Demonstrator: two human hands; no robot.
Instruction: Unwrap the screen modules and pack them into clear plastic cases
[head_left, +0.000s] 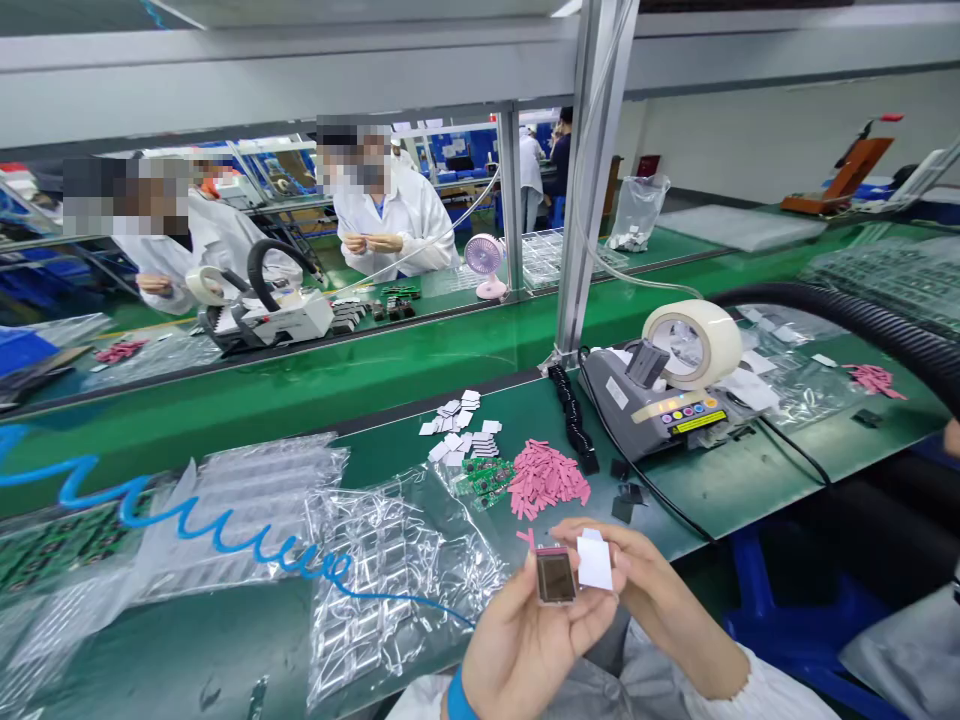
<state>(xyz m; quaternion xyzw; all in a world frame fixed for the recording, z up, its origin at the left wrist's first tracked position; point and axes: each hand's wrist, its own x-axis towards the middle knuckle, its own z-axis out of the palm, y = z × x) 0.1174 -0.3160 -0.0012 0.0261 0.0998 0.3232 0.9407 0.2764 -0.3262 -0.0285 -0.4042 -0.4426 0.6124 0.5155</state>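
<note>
My left hand (pixel 525 630) holds a small square display module (pixel 556 577) with a dark screen and a clear edge, a pink strip along its top. Close beside it, my right hand (pixel 652 580) pinches a small white card (pixel 595 560). Both hands are in front of the table edge, near each other. Just beyond them lie a heap of pink strips (pixel 547 478), some green circuit boards (pixel 486 478) and a scatter of white cards (pixel 457 425). A few dark square pieces (pixel 628 498) are on the table to the right.
A grey tape dispenser (pixel 630 400) carries a large tape roll (pixel 694 345). Clear plastic trays (pixel 375 590) cover the left of the table, crossed by a coiled blue hose (pixel 225 535). A metal post (pixel 585 180) rises behind. Two co-workers in white coats (pixel 397 225) sit across the line.
</note>
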